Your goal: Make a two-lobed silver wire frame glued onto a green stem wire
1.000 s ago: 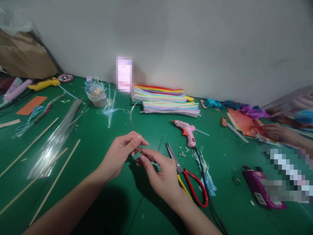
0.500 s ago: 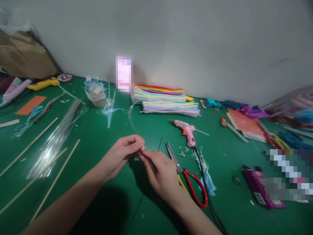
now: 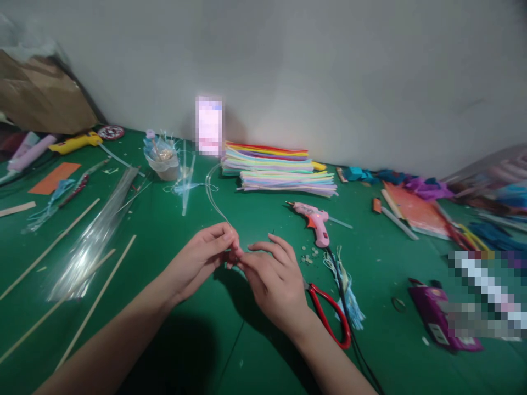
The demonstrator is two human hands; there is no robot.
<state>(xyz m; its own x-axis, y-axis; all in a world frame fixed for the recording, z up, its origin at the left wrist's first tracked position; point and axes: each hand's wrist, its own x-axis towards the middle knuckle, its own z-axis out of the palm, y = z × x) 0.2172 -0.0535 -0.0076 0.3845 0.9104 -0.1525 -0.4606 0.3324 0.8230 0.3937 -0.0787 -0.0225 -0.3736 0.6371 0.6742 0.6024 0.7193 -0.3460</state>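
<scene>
My left hand (image 3: 201,258) and my right hand (image 3: 274,280) meet over the green table (image 3: 173,340), fingertips touching. Both pinch the near end of a thin clear strand (image 3: 214,200), which curves up and away toward the back. The left thumb and forefinger are pressed together on it. The right hand pinches it too, with its other fingers raised. Red-handled scissors (image 3: 331,315) lie just right of my right hand, their blades hidden under it.
A pink glue gun (image 3: 315,219) lies behind the scissors, its black cord running to the front edge. Stacked coloured foam sheets (image 3: 280,170) sit by the wall. Wooden sticks (image 3: 94,302) and clear strips (image 3: 96,236) lie left. A purple box (image 3: 442,318) sits right.
My right hand rose and shifted right over the scissor blades, its fingers lifting. The clear strand's loop swung left. Another person's hand at the right edge has gone from view.
</scene>
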